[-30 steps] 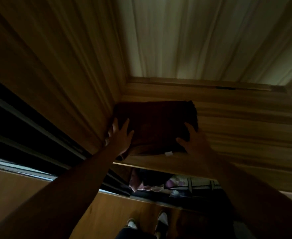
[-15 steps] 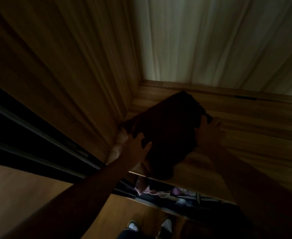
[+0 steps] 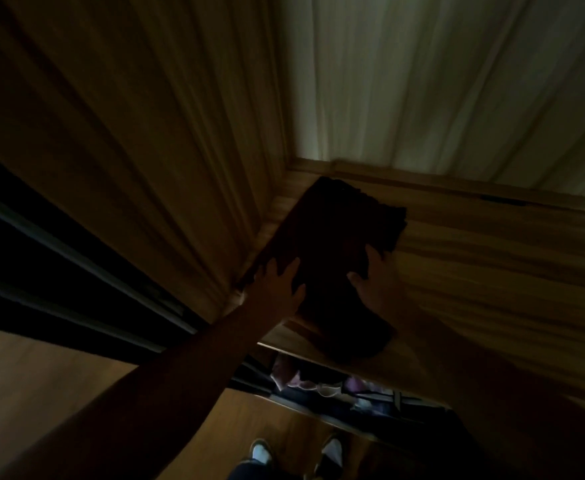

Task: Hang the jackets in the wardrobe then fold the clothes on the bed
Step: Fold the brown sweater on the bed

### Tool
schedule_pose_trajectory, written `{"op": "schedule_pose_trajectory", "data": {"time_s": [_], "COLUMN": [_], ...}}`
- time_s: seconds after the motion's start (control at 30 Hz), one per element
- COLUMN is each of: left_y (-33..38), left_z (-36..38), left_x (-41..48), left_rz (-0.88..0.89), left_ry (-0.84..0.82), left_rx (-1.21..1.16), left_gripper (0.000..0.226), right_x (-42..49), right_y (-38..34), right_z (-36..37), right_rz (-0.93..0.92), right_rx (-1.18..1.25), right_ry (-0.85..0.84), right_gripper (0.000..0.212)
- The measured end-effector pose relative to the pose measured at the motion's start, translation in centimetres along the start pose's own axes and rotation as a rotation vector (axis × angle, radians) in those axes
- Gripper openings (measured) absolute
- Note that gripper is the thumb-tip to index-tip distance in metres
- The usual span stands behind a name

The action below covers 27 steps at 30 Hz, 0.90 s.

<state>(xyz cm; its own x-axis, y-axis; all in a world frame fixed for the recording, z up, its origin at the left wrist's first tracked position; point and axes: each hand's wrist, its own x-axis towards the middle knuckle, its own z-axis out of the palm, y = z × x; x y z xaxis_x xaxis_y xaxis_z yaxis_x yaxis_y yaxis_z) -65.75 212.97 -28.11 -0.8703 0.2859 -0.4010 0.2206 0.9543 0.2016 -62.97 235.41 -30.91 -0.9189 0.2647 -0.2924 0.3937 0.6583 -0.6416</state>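
A folded dark brown garment (image 3: pixel 339 244) lies on a wooden wardrobe shelf (image 3: pixel 492 271), turned at an angle with one corner pushed into the shelf's back left corner. My left hand (image 3: pixel 277 285) rests flat on its near left edge with the fingers spread. At the garment's right side, my right hand (image 3: pixel 377 282) also lies flat, fingers apart. Neither hand is closed around the fabric. The scene is dim and slightly blurred.
The wardrobe's wooden side wall (image 3: pixel 145 133) rises on the left, with dark sliding-door tracks (image 3: pixel 59 254) beside it. Below the shelf's front edge, hanging clothes (image 3: pixel 305 379) show. My shoes (image 3: pixel 260 452) stand on the wooden floor underneath.
The garment has been turned from square to the shelf edge to diagonal and pushed further back into the corner. Both hands went from gripping its sides to lying flat on it.
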Motion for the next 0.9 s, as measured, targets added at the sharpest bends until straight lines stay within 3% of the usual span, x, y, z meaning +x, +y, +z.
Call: {"op": "schedule_pose_trajectory", "data": {"time_s": [0.2, 0.37, 0.47, 0.9], "left_y": [-1.3, -2.1, -2.5, -3.4], "left_z": [-1.3, -1.0, -0.2, 2.3], "left_x": [-1.3, -0.6, 0.3, 1.9], "left_rz": [-0.157, -0.017, 0.040, 0.024], "left_ry": [-0.023, 0.066, 0.123, 0.202], "left_rx": [0.138, 0.132, 0.119, 0.095], "left_gripper": [0.069, 0.070, 0.069, 0.069], "right_x": [3.3, 2.5, 1.0, 0.1], "right_y": [-3.1, -4.2, -4.8, -2.8], "right_z": [2.1, 2.2, 3.2, 5.3], "right_rz": [-0.164, -0.078, -0.158, -0.268], "right_rx": [-0.145, -0.329, -0.455, -0.358], "right_ry": [-0.003, 0.080, 0.055, 0.192], "right_gripper": [0.067, 0.069, 0.076, 0.085]}}
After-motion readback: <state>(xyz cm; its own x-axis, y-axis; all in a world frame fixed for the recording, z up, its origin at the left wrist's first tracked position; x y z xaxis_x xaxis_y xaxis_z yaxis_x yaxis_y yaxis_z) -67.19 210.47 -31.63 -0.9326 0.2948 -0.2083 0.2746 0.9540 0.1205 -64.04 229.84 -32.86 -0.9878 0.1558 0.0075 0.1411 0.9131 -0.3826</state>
